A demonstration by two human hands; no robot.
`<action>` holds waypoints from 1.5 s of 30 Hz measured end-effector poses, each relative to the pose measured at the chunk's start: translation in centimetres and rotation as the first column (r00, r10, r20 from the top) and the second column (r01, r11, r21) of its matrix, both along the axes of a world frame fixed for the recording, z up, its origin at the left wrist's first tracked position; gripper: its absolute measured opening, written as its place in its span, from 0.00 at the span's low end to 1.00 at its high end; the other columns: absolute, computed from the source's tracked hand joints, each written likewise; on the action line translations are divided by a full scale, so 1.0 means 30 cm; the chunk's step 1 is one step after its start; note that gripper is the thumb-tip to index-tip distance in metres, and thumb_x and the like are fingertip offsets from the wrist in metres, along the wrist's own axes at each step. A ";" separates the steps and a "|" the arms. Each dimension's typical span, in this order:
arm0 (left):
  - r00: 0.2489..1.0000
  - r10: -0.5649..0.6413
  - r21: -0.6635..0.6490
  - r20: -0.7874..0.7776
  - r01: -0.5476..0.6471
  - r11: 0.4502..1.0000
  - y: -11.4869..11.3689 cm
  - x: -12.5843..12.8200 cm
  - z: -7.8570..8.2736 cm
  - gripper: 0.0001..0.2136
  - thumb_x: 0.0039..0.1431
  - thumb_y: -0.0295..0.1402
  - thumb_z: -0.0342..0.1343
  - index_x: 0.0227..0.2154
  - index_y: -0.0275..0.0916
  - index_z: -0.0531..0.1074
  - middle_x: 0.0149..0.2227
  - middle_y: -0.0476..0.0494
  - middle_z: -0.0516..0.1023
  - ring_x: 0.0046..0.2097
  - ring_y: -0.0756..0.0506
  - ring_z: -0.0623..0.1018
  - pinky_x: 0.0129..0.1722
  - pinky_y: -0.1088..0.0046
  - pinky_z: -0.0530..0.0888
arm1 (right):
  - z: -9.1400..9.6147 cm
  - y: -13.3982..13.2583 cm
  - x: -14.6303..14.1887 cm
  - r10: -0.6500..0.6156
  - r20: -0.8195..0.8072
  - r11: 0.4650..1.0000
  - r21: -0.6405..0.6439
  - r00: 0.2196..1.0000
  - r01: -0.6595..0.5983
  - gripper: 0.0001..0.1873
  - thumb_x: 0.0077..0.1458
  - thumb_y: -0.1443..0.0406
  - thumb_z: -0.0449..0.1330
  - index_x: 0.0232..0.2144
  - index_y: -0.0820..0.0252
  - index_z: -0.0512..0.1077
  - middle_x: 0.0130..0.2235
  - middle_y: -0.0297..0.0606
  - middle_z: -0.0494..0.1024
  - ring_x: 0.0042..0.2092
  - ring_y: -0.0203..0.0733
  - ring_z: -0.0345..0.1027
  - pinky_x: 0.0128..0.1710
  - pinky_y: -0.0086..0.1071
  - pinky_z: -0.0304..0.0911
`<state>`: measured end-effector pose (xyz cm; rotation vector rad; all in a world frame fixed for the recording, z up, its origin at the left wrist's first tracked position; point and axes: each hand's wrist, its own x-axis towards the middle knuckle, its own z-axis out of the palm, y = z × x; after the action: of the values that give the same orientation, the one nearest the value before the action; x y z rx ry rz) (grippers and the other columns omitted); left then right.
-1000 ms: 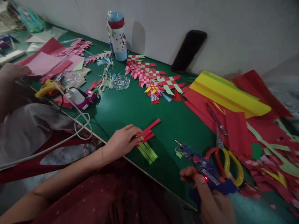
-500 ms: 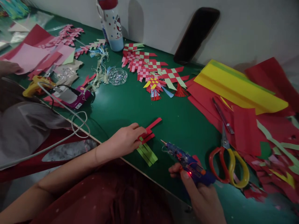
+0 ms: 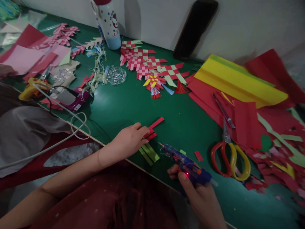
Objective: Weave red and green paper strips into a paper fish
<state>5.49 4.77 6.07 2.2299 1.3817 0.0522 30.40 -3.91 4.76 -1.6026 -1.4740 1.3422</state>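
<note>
Pinning hand: the left hand [image 3: 130,140] lies curled over the paper strips [image 3: 149,152], and its grip holds them down on the desk [image 3: 124,105] close to the front edge.
Strips, place: red strips fan out past the fingertips towards the wall. Green ones stick out below the hand towards the person. All lie flat on the green surface.
Strips, handling: they are probably very light, thin and floppy, easy to crease or tear, and apt to slide on the smooth desk. The safest hold looks to be flat fingertip pressure where red and green cross, not a pinch at a loose end.
Right grip: the right hand [image 3: 202,198] is clenched around the handle of a blue hot glue gun [image 3: 184,162], with a finger near the trigger and a red lamp lit.
Gun, place: its nozzle points at the green strips, just beside them. Whether it touches them cannot be told.
Gun, handling: it looks rigid, with a moderately light plastic body and likely a hot tip, so the handle is the only sensible hold.
Nearby: scissors [image 3: 230,156] with red and yellow handles lie to the right, and a small red scrap [image 3: 198,156] lies between them and the gun. Woven paper pieces [image 3: 152,66] lie further back.
Writing: none can be read. The water bottle [image 3: 108,25] carries a cartoon print, too small to make out any words. The dark phone [image 3: 194,30] leaning on the wall shows nothing.
</note>
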 end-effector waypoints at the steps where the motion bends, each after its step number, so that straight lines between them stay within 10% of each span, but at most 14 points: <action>1: 0.999 0.014 0.015 -0.041 -0.013 1.000 -0.003 0.009 -0.002 0.09 0.64 0.32 0.50 0.46 0.37 0.66 0.41 0.43 0.69 0.40 0.45 0.74 0.41 0.66 0.73 | 0.001 -0.002 -0.002 0.000 -0.002 1.000 0.001 1.000 0.000 0.15 0.59 0.54 0.55 0.33 0.57 0.74 0.34 0.39 0.79 0.35 0.41 0.75 0.36 0.31 0.72; 15: 0.982 0.042 0.101 -0.182 -0.024 0.995 -0.024 0.053 -0.022 0.03 0.64 0.29 0.52 0.35 0.35 0.69 0.38 0.43 0.70 0.40 0.45 0.73 0.44 0.66 0.72 | -0.002 -0.002 -0.019 0.024 -0.041 0.999 -0.043 0.999 -0.026 0.15 0.59 0.54 0.56 0.35 0.58 0.73 0.34 0.39 0.78 0.35 0.41 0.74 0.37 0.32 0.71; 40: 0.976 0.089 -0.031 0.200 -0.084 0.996 -0.031 -0.020 -0.021 0.06 0.64 0.23 0.47 0.33 0.36 0.67 0.35 0.45 0.69 0.38 0.47 0.70 0.40 0.70 0.69 | 0.031 0.116 -0.086 0.200 -0.044 0.967 -0.152 0.979 -0.205 0.16 0.60 0.53 0.53 0.33 0.59 0.71 0.32 0.37 0.78 0.33 0.39 0.73 0.34 0.32 0.70; 45: 0.978 0.070 -0.030 0.194 -0.066 0.997 -0.026 -0.023 -0.027 0.07 0.64 0.24 0.45 0.34 0.36 0.68 0.36 0.44 0.69 0.38 0.47 0.70 0.41 0.69 0.70 | 0.024 0.110 -0.085 0.208 0.035 0.970 -0.136 0.978 -0.202 0.18 0.60 0.54 0.52 0.45 0.58 0.70 0.31 0.36 0.79 0.32 0.41 0.73 0.33 0.33 0.70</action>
<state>4.79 3.98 5.27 2.0955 1.3436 0.2698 27.85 -0.61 5.49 -1.6095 -1.6481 1.5537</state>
